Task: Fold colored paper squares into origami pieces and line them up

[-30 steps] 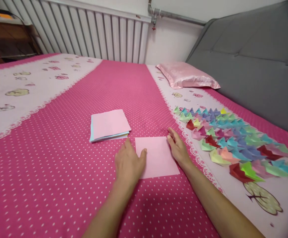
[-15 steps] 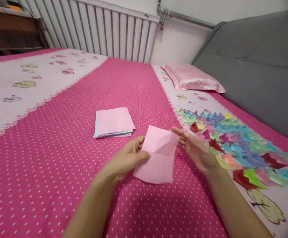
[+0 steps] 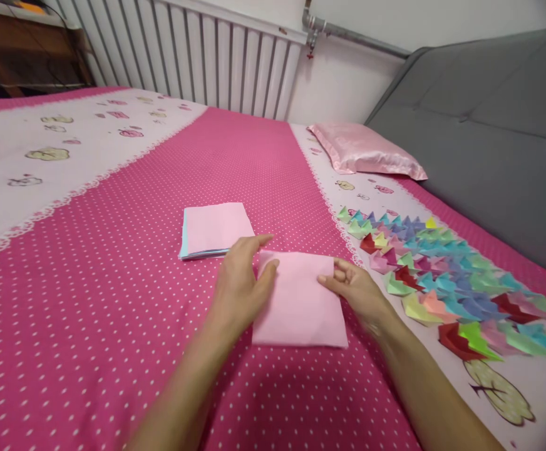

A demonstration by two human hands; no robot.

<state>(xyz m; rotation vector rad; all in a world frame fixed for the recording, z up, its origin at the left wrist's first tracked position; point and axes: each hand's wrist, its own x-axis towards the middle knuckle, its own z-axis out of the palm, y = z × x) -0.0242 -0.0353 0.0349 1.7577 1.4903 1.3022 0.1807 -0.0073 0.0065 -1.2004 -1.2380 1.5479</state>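
Observation:
A pink sheet of paper (image 3: 303, 307) lies over the bed in front of me, its face smooth and its lower edge nearly level. My right hand (image 3: 360, 291) pinches its upper right edge, thumb on the face and fingers curled behind. At the upper left corner is my left hand (image 3: 245, 282), thumb touching the paper and index finger stretched out past the top edge, apart from the thumb. Its other fingers are mostly hidden. Just beyond my left hand sits a stack of square paper (image 3: 214, 225), pink on top with light blue beneath.
Rows of small folded paper pieces (image 3: 442, 269) in many colours stand on the right of the polka-dot bedspread (image 3: 113, 300). Behind them are a pink pillow (image 3: 367, 150) and a grey headboard (image 3: 479, 94). A white radiator (image 3: 216, 56) lines the far wall.
The pink paper has gone from tilted with a crease showing to squarer and flatter. My right hand has closed on its right edge; my left hand has moved up and loosened its fingers.

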